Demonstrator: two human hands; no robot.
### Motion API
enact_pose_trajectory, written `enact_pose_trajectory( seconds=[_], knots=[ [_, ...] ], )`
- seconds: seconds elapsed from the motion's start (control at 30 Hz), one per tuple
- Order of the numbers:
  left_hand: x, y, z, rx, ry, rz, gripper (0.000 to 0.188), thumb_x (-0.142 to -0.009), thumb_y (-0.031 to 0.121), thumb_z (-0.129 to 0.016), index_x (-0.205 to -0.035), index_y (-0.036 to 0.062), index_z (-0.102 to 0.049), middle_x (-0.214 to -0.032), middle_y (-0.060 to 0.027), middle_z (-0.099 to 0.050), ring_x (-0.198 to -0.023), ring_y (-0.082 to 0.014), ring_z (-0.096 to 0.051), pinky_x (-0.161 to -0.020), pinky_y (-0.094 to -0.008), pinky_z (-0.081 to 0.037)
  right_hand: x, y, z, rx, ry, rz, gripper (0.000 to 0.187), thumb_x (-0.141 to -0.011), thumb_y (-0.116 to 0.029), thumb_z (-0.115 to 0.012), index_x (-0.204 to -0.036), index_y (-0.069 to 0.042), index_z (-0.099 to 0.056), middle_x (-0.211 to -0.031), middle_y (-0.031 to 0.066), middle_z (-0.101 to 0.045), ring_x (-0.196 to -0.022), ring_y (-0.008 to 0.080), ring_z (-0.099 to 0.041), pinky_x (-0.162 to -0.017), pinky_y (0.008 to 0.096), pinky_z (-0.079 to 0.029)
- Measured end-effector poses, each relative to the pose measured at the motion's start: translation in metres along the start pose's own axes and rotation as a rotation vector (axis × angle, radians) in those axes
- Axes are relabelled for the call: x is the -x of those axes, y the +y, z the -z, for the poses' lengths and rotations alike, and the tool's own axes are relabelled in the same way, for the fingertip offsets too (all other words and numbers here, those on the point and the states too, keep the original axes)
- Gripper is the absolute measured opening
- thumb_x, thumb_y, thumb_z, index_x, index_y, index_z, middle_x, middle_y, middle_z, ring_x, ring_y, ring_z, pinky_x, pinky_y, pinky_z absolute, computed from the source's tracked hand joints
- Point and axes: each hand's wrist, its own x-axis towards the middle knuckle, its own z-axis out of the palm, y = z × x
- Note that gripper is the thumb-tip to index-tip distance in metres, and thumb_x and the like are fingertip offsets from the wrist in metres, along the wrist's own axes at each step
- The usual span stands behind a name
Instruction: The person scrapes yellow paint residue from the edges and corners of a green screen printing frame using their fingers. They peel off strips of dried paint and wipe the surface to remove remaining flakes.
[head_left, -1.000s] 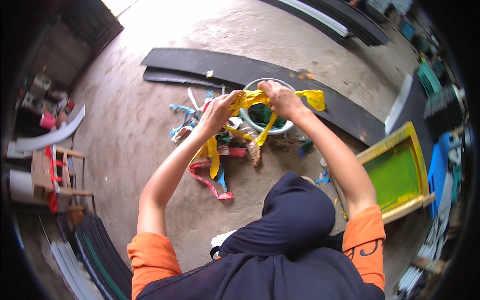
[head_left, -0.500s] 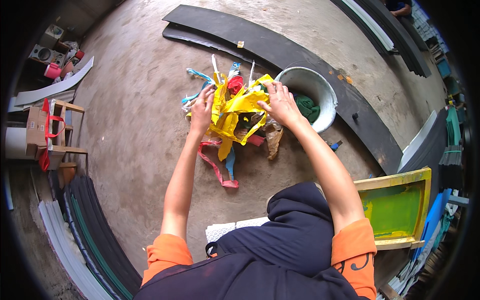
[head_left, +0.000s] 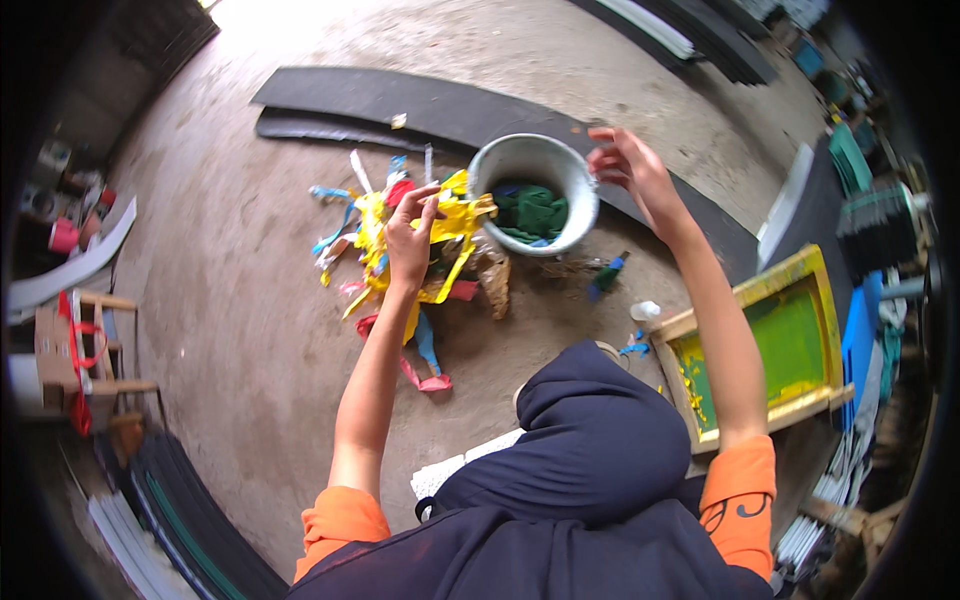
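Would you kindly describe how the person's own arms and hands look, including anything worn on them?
The left orange fabric sleeve and right orange fabric sleeve are short, leaving the forearms bare. A dark, curved marking shows on the right one. The left hand and right hand wear no gloves; finer details are blurred.

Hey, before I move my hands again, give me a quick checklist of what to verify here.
1. Right hand empty: ok, nothing visible in it.
2. Left hand free of the yellow scraps: cannot tell, it overlaps them in view.
3. Bucket upright: ok.
4. Bucket empty: not ok, green cloth lies inside.
5. Floor beside the bucket free of bits: not ok, a blue-green scrap lies there.
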Motion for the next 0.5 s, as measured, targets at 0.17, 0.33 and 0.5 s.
enact_pose_trajectory(
  seconds=[0.17, 0.33, 0.5],
  knots=[
    [0.001, 0.032, -0.09, 0.109, -0.249, 0.016, 0.019, -0.094, 0.018, -0.055, -0.102, 0.0065, -0.067, -0.072, -0.0047, -0.066, -0.063, -0.0076, -0.06, -0.059, -0.0217, -0.046, 0.146, 0.047, 0.167, 0.615, 0.201, -0.188, 0.032, -0.094, -0.032, -0.051, -0.107, -0.003, -0.057, -0.086, 0.0068, -0.063, -0.08, 0.0138, -0.061, -0.077, 0.0288, -0.048],
    [0.059, 0.051, -0.223, 0.188, -0.594, -0.077, 0.019, -0.094, 0.014, -0.053, -0.1, 0.004, -0.067, -0.077, -0.0005, -0.065, -0.073, -0.007, -0.059, -0.069, -0.0228, -0.045, 0.34, 0.156, 0.28, 0.773, 0.656, -0.526, 0.024, -0.093, -0.022, -0.053, -0.103, -0.001, -0.057, -0.087, 0.0086, -0.063, -0.076, 0.0146, -0.06, -0.071, 0.0298, -0.05],
    [0.133, 0.059, -0.329, 0.071, -0.999, -0.436, 0.012, -0.085, 0.008, -0.059, -0.093, 0.0043, -0.067, -0.084, -0.0118, -0.065, -0.079, -0.0254, -0.063, -0.073, -0.0342, -0.048, 0.448, 0.26, 0.286, 0.696, 0.802, -0.703, 0.024, -0.089, -0.021, -0.059, -0.101, 0.0, -0.059, -0.091, 0.0124, -0.065, -0.085, 0.021, -0.064, -0.076, 0.0329, -0.05]
  ],
)
